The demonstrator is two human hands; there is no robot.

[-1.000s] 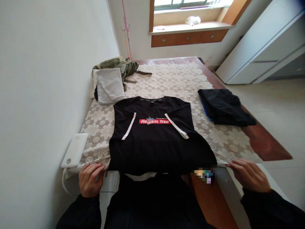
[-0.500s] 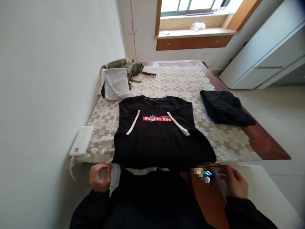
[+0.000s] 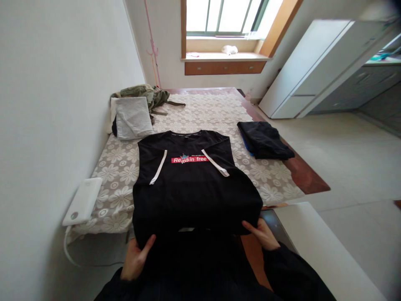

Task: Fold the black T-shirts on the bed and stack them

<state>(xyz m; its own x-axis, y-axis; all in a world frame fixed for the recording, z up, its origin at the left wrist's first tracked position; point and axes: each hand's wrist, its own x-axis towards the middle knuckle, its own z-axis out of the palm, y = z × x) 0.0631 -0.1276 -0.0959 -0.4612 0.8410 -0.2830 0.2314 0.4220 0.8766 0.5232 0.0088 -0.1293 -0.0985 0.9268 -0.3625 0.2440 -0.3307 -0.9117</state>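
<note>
A black T-shirt [image 3: 191,188] lies face up on the table, its sleeves with white trim folded inward over the front. A red strip on its chest reads "Remain free". At the lower left corner of the hem, my left hand [image 3: 137,257] grips the cloth, thumb on top and fingers hidden beneath. My right hand [image 3: 261,234] holds the opposite hem corner the same way, its fingers under the fabric. Between the two hands the hem hangs over the table's near edge, close to my body.
A lace tablecloth [image 3: 119,167] covers the table. Folded grey cloth [image 3: 133,117] and a green backpack [image 3: 153,94] lie at back left, folded dark clothes [image 3: 266,140] at right. A white device [image 3: 83,200] with a cable sits by the left wall. A white surface [image 3: 332,246] stands at right.
Both hands have moved onto the shirt's hem corners and now grip them, thumbs on top. The near part of the shirt is drawn slightly toward me. The view has shifted to the right.
</note>
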